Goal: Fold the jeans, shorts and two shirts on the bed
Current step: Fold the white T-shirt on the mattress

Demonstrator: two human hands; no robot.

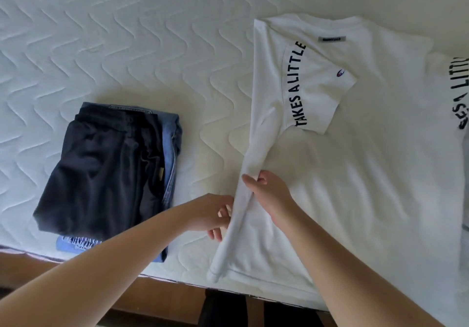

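Both hands gripped the folded left edge of the white printed cotton T-shirt [355,174]: the right hand [269,194] pinching it, the left hand [215,215] grasping lower down. Left of that shirt, dark navy folded shorts [101,174] lay atop folded blue denim jeans [170,149] on the white quilted bed [127,34].

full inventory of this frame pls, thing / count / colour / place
white T-shirt: 1, white with black "TAKES A LITTLE" lettering, right half of the bed, left side folded in
grey garment: 1, grey, right edge under the T-shirt; type unclear
dark shorts: 1, navy-black, folded, on top of the jeans at left
jeans: 1, blue denim, folded, under the shorts
mattress: 1, white quilted, fills the view
bed frame: 1, brown wood, bottom edge
left hand: 1, at the T-shirt's folded left edge
right hand: 1, pinching that folded edge
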